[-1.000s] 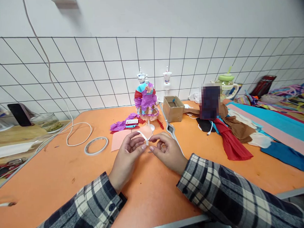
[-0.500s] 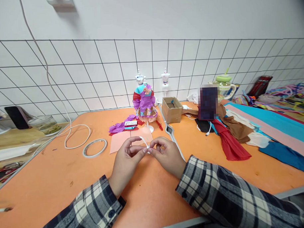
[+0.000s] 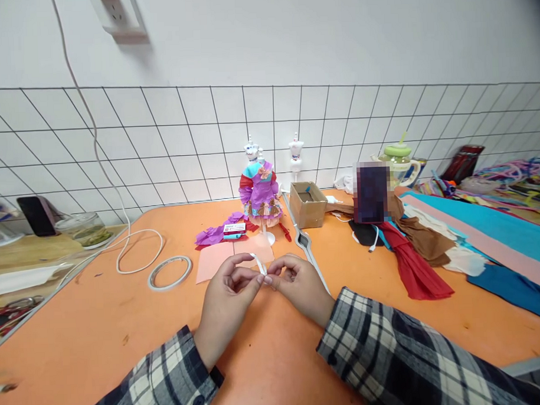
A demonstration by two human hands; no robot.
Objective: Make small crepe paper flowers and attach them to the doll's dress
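Between my two hands is a thin white strip [image 3: 259, 264], bent in a curve above the fingertips. My left hand [image 3: 231, 295] pinches it between thumb and fingers. My right hand [image 3: 299, 287] pinches its lower end, the fingertips of both hands almost touching. The strip's material cannot be made out. Behind the hands, pink sheets [image 3: 214, 262] lie flat on the orange table [image 3: 123, 314]. Beyond them stands a small mannequin in a purple ruffled dress [image 3: 261, 194] with red sleeves and a turquoise shoulder.
A roll of tape [image 3: 155, 282] lies at left near a white cable [image 3: 139, 271]. Purple crepe paper [image 3: 211, 235] and a small box lie behind the sheets. A cardboard box [image 3: 312, 211], a grey metal bar [image 3: 303, 242], red fabric [image 3: 416, 274] and blue fabric [image 3: 516, 291] are to the right.
The view has tilted upward a little, so things sit lower in the picture. Both hands still pinch the white strip at nearly the same place.
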